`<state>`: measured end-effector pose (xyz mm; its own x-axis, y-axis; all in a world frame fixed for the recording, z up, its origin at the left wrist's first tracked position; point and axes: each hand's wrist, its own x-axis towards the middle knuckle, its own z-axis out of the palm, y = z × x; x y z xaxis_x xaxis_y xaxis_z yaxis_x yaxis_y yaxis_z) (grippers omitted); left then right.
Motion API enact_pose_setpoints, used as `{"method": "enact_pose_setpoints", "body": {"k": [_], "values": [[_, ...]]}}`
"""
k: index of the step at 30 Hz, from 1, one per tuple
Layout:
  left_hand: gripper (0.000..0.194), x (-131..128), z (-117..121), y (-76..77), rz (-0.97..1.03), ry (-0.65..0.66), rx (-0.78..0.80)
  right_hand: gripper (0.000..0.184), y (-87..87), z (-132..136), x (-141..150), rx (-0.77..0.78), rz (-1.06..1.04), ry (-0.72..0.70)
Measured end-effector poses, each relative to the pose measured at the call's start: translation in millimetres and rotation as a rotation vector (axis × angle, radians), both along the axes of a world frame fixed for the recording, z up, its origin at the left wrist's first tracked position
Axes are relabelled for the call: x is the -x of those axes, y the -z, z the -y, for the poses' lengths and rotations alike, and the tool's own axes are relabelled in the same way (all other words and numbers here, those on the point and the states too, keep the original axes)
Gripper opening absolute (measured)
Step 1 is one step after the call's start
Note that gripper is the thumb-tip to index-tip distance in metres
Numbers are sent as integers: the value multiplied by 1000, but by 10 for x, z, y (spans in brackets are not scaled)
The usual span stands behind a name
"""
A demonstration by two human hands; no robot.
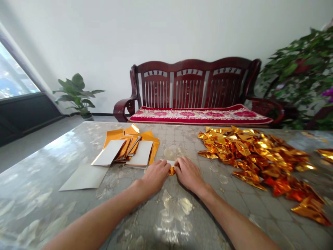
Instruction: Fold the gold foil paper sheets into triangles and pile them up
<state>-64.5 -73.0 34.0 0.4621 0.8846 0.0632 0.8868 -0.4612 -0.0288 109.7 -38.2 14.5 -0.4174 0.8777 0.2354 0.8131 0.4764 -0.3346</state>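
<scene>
- Small folded piece of gold foil paper (171,171) pinched between the two hands, white backing showing along its upper edge, crumpled gold corner poking out below, most of it hidden by the fingers
- Position of that piece: near the middle of the bench (49,187), close to the near side, either resting on the marble-patterned top or just above it, impossible to tell which
- Left hand (156,176): palm down, knuckles up, fingers curled inward and closed against the left side of the piece, forearm reaching in low from the lower left
- Right hand (188,174): palm down too, fingers curled inward and closed against the right side of the piece, forearm angled in from the lower right
- Fingertips of both hands almost meeting around the paper, exact grip hidden from above
- Just beside the left hand, a loose fanned stack of gold and white-backed sheets (130,147), with a single white sheet (83,177) lying flat nearby
- Beside the right hand, a wide heap of folded gold foil triangles (255,156), some orange-red
- Beyond the bench, a dark red wooden settee (192,86) with a red floral cushion (200,116), between two leafy plants (75,93) (299,69)
</scene>
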Motion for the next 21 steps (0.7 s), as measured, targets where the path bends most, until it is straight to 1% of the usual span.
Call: {"method": "enact_pose_setpoints", "body": {"k": [3, 9, 16, 21], "values": [[12, 29, 105, 6, 12, 62, -2, 5, 15, -5, 4, -5, 2, 2], [25, 67, 296, 51, 137, 71, -43, 8, 58, 6, 31, -76, 47, -6], [44, 91, 393, 139, 164, 112, -88, 8, 44, 42, 101, -116, 151, 31], [48, 111, 414, 160, 175, 112, -69, 12, 21, 59, 161, -111, 253, 65]]}}
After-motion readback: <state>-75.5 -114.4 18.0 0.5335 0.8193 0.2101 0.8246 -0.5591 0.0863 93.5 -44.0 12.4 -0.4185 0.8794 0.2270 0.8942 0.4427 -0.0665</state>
